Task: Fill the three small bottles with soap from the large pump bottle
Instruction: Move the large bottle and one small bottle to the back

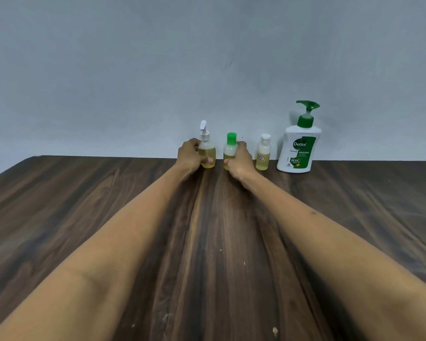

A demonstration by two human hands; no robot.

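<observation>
Three small bottles stand in a row at the far edge of the table, each holding yellowish liquid. My left hand (191, 156) grips the small bottle with the white pump top (207, 150), thumb across its front. My right hand (239, 159) grips the small bottle with the green cap (230, 146). To the right, untouched, stands a small bottle with a white flip cap (263, 156) and a small label. The large white pump bottle (299, 150) with a green pump head stands furthest right, upright.
The dark wooden table (207, 242) stretches toward me, with both my forearms lying over it. A plain grey wall (207, 70) rises directly behind the bottles. A few small crumbs lie near the table's front.
</observation>
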